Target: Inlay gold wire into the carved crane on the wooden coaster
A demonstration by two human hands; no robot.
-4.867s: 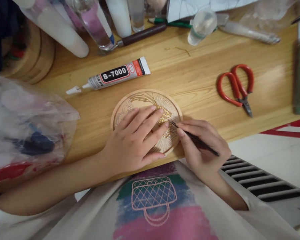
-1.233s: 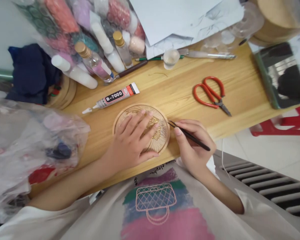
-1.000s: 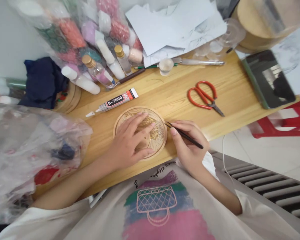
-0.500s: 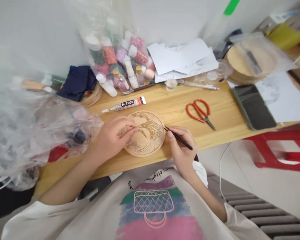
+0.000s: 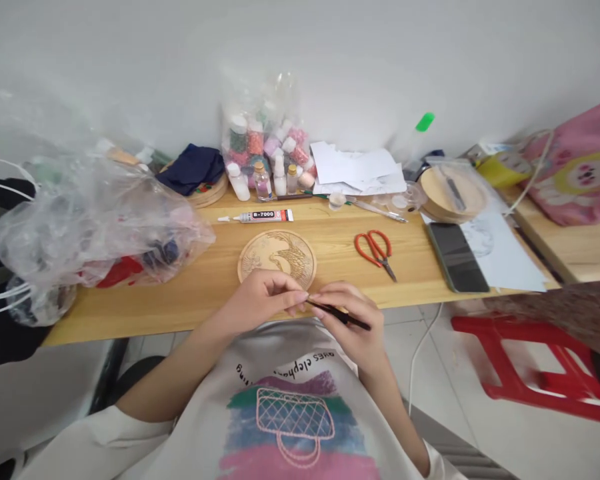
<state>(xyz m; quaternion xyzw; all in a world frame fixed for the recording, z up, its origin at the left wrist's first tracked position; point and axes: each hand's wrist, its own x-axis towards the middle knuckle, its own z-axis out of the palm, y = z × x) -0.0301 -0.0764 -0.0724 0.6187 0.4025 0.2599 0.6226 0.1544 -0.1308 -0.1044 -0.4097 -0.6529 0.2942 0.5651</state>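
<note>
My right hand (image 5: 353, 323) is closed around a pair of slim black tweezers (image 5: 344, 316), which point to the left. My left hand (image 5: 267, 300) pinches at the tip of the tweezers, thumb against forefinger; anything between those fingertips is too small to make out. Both hands meet over the table's front edge, close to my shirt. Just beyond them lies a round wooden disc (image 5: 293, 250) with a bird design on it, its near edge partly hidden by my left hand. A B-7000 glue tube (image 5: 266, 216) lies behind the disc, its cap by the nozzle.
Red-handled scissors (image 5: 375, 250) lie to the right, and a phone (image 5: 459, 258) rests farther right on paper. Small bottles (image 5: 263, 181) and a bag of colourful jars stand at the back. Crumpled clear plastic (image 5: 105, 227) covers the left side. A red stool (image 5: 520, 360) stands below.
Both hands have drawn back from the disc toward my body and come together at the tweezers' tip. The camera view has shifted, showing more wall and a pink bag at right.
</note>
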